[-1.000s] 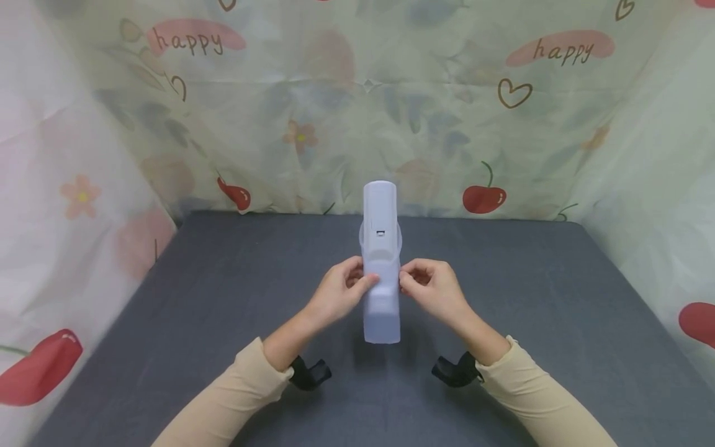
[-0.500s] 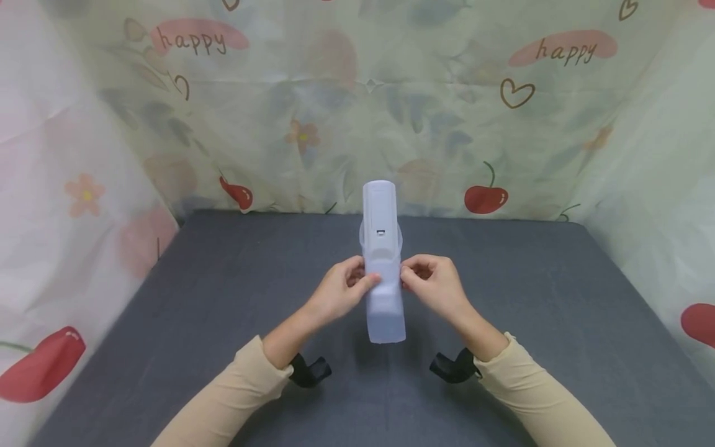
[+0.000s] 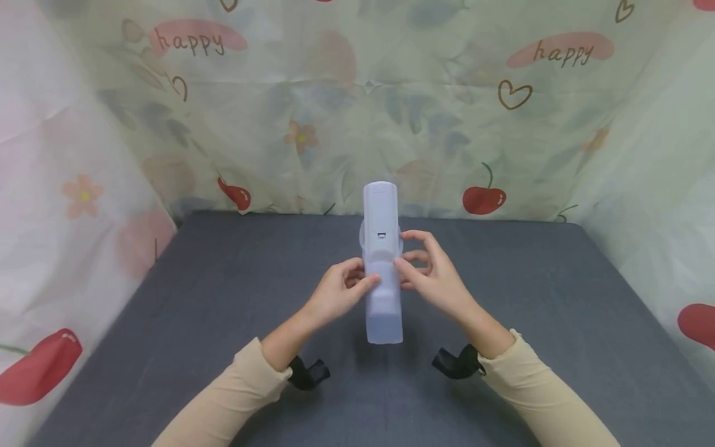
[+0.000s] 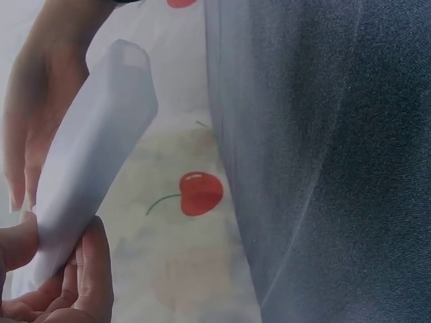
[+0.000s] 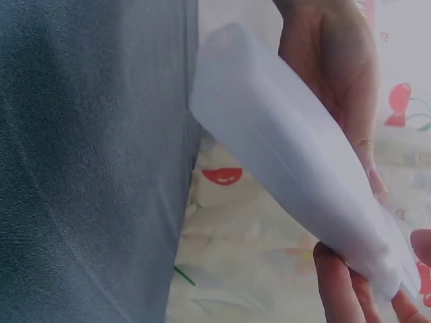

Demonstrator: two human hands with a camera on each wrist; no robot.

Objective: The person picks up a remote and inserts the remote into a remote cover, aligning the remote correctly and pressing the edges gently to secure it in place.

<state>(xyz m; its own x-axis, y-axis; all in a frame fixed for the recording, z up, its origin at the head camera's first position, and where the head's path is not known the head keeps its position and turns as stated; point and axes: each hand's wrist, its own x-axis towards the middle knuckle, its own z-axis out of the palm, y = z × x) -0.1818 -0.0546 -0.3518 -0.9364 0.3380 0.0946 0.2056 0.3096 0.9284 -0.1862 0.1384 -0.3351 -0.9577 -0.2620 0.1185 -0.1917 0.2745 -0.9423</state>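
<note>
A white remote control (image 3: 381, 208) is held up before me, its back with a small latch facing the head camera. A translucent soft cover (image 3: 384, 310) encloses its lower part, flaring out at both sides near mid-length. My left hand (image 3: 334, 290) grips the covered part from the left, thumb on the near face and fingers behind. My right hand (image 3: 441, 276) holds the cover's right edge near the flare, thumb against the side, index finger raised higher. In the right wrist view, fingertips (image 5: 337, 286) lie beneath the cover. The remote's far face is hidden.
A dark grey cloth-covered table (image 3: 223, 267) lies below the raised hands. Behind it hangs a printed curtain (image 3: 368, 124), with further curtain sides at left and right. Black straps (image 3: 459, 363) stick out from both wrists.
My right hand has gone from a close pinch at the cover's edge to a wider spread, index finger moving up. The cover's lower end swung slightly right, then partly back. My left hand keeps its grip.
</note>
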